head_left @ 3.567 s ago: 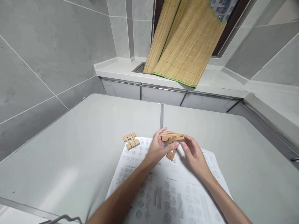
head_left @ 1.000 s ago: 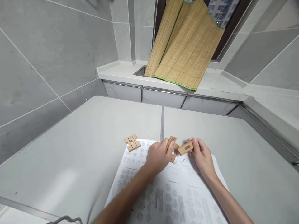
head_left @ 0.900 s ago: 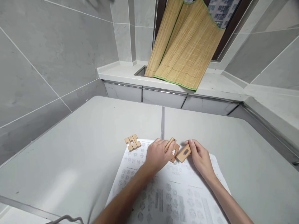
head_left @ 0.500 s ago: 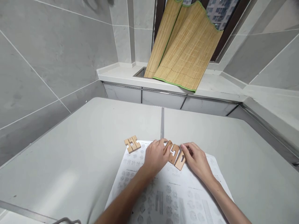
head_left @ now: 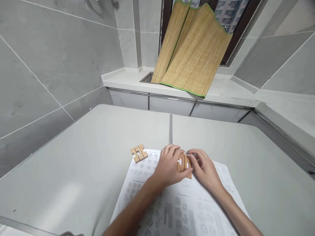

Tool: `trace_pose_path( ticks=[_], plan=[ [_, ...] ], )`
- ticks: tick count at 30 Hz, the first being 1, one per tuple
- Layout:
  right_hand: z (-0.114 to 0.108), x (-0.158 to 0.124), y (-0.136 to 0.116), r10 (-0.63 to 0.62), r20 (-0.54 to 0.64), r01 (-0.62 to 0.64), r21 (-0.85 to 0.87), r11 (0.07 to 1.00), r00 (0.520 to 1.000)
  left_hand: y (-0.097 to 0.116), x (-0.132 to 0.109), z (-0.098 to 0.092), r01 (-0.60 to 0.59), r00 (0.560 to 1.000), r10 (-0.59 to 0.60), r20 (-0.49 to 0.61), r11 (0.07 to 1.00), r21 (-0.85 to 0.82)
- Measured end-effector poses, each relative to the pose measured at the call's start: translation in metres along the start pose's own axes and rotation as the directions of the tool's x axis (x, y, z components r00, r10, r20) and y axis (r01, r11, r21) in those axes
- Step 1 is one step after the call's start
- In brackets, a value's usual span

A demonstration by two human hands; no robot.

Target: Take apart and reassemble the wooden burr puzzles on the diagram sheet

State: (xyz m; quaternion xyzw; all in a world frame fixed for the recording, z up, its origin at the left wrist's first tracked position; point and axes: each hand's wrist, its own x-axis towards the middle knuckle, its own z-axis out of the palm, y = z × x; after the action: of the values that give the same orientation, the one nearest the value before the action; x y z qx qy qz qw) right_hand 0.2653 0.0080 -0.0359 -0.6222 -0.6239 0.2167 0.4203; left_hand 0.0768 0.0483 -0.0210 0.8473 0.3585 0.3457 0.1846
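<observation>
In the head view, notched wooden puzzle pieces [head_left: 180, 165] lie side by side on the printed paper sheet [head_left: 152, 183]. My left hand [head_left: 168, 165] is curled over them from the left, with its thumb along their near edge and its fingertips at the far edge. Against the rightmost wooden piece [head_left: 188, 162], which has a cut-out slot, my right hand [head_left: 204, 167] presses its thumb and bent fingers. Part of the pieces is hidden under my left hand. Left of the hands, a second group of wooden puzzle pieces [head_left: 139, 153] sits pushed together at the sheet's corner.
The pale table [head_left: 98, 157] has a metal seam [head_left: 170, 127] down its middle. Beyond it runs a white ledge [head_left: 128, 80] with a bamboo mat [head_left: 189, 55] leaning against the window. Tiled walls [head_left: 61, 49] stand at both sides.
My left hand has shifted right and spread its thumb along the pieces' near edge. The rightmost piece has turned more upright and now sits closer to its neighbour.
</observation>
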Motion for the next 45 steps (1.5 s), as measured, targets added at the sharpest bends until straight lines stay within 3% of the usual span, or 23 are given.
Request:
trace_pose_path(
  ticks=[3,6,18,27,36,40,43,45],
  plan=[
    [0.002,0.0,0.001,0.029,0.022,-0.031,0.089,0.996,0.999,-0.002,-0.003,0.001,-0.055,0.991,0.054,0.126,0.998,0.012],
    [0.002,0.0,0.002,0.089,0.056,-0.096,0.14,0.986,0.994,-0.004,-0.004,-0.002,-0.099,0.98,0.092,0.174,0.995,0.03],
    [0.001,-0.002,-0.002,0.122,0.065,-0.13,0.143,0.981,0.99,-0.019,-0.001,-0.008,-0.046,0.991,0.013,0.134,0.967,0.25],
    [0.003,-0.003,-0.001,0.135,0.078,-0.14,0.067,0.988,0.988,-0.035,-0.005,-0.058,-0.056,0.984,-0.024,0.178,0.899,0.434],
    [0.002,-0.005,-0.004,0.128,0.074,-0.131,0.034,0.991,0.989,-0.064,-0.02,-0.102,0.06,0.972,-0.128,0.198,0.947,0.317],
    [0.001,-0.005,-0.006,0.123,0.084,-0.127,0.035,0.991,0.989,-0.09,-0.019,-0.125,0.254,0.966,-0.257,-0.002,0.954,0.159],
    [0.001,-0.006,-0.007,0.124,0.084,-0.127,0.029,0.992,0.989,-0.112,-0.019,-0.136,0.394,0.907,-0.39,-0.158,0.919,-0.005],
    [0.002,-0.006,-0.007,0.123,0.085,-0.126,0.03,0.992,0.989,-0.122,-0.021,-0.139,0.445,0.872,-0.445,-0.205,0.894,-0.049]
  ],
)
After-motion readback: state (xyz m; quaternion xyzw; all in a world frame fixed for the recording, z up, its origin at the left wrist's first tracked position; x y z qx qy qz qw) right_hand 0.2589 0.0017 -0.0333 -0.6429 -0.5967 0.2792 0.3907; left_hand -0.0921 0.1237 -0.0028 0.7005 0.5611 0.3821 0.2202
